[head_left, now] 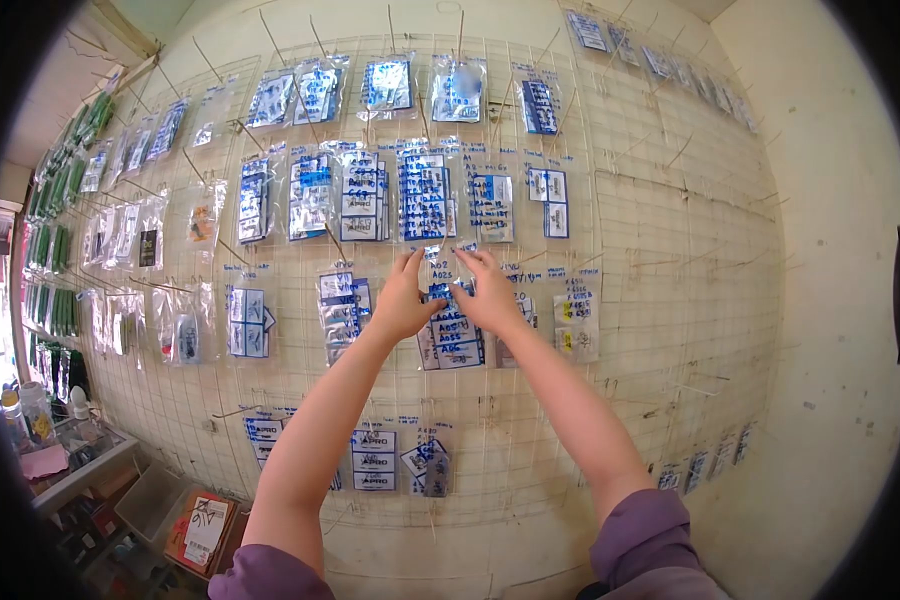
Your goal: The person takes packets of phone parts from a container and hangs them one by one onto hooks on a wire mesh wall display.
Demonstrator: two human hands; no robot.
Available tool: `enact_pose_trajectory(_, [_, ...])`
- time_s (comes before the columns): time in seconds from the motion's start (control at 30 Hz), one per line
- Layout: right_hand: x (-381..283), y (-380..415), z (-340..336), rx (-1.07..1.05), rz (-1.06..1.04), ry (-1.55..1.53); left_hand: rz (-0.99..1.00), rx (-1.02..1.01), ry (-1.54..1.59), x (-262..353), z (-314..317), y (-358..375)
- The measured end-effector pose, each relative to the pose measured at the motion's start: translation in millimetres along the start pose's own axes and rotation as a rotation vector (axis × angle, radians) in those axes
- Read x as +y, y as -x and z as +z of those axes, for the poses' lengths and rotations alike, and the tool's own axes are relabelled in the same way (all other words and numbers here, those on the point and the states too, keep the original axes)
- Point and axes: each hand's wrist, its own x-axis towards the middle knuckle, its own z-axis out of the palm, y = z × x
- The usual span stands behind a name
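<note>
Both arms reach up to a clear plastic packet point(452, 345) with blue handwriting, hanging on the wire grid wall. At its upper left edge is my left hand point(404, 298), fingers pointing up and closed on the packet's top part. My right hand point(486, 292) holds the upper right side of the same packet, its thumb near the other thumb. Next to the packet on the left hangs another written packet point(345, 310). A packet with yellow labels point(576, 325) hangs to the right. The fingertips partly cover the top of the held packet.
Rows of packets point(425, 195) hang above on protruding metal hooks, and more point(374, 460) hang below. Green packets point(58, 185) line the far left. At the lower left are a glass counter point(95, 460) with bottles, a clear bin point(153, 505) and a red box point(202, 530).
</note>
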Motion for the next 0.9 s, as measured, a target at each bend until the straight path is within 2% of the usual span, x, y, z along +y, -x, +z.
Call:
enact_pose_trajectory(0.07, [0.6, 5.8, 9.4, 0.011, -0.007, 0.067, 0.037, 0.046, -0.079, -21.4, 15.3, -3.1])
enact_pose_trajectory(0.13, [-3.5, 11.1, 14.4, -0.050, 0.109, 0.179, 0.073, 0.092, -0.159, -17.5, 16.9, 0.6])
enact_pose_trajectory(0.2, [-4.0, 15.7, 16.6, -0.066, 0.121, 0.206, -0.042, 0.086, -0.188, -13.1, 18.9, 6.4])
enact_pose_trajectory(0.33, [-0.5, 24.1, 22.6, -0.090, 0.134, 0.256, -0.022, 0.090, -0.272, -15.8, 25.7, 10.8])
enact_pose_trajectory(0.43, [10.1, 28.0, 32.3, -0.108, 0.133, 0.213, -0.113, 0.036, -0.256, -19.0, 34.1, 13.4])
enact_pose_trajectory(0.5, [14.3, 32.0, 37.2, -0.107, 0.112, 0.263, -0.080, 0.094, -0.360, -24.8, 43.5, 14.3])
enact_pose_trajectory(0.53, [15.3, 33.8, 38.9, -0.102, 0.092, 0.313, -0.084, 0.092, -0.362, -24.7, 47.3, 15.9])
enact_pose_trajectory(0.6, [17.5, 39.9, 41.2, -0.126, 0.089, 0.333, -0.121, 0.036, -0.578, -21.8, 55.4, 22.4])
enact_pose_trajectory(0.67, [18.8, 50.0, 42.9, -0.156, 0.091, 0.353, -0.113, 0.028, -0.564, -19.3, 57.1, 32.2])
enact_pose_trajectory(0.73, [20.5, 62.0, 41.3, -0.101, 0.040, 0.315, -0.105, 0.009, -0.542, -20.3, 60.7, 43.4])
enact_pose_trajectory(0.9, [9.8, 99.0, 19.9, -0.177, 0.071, 0.198, -0.074, -0.040, -0.463, -10.1, 54.6, 78.0])
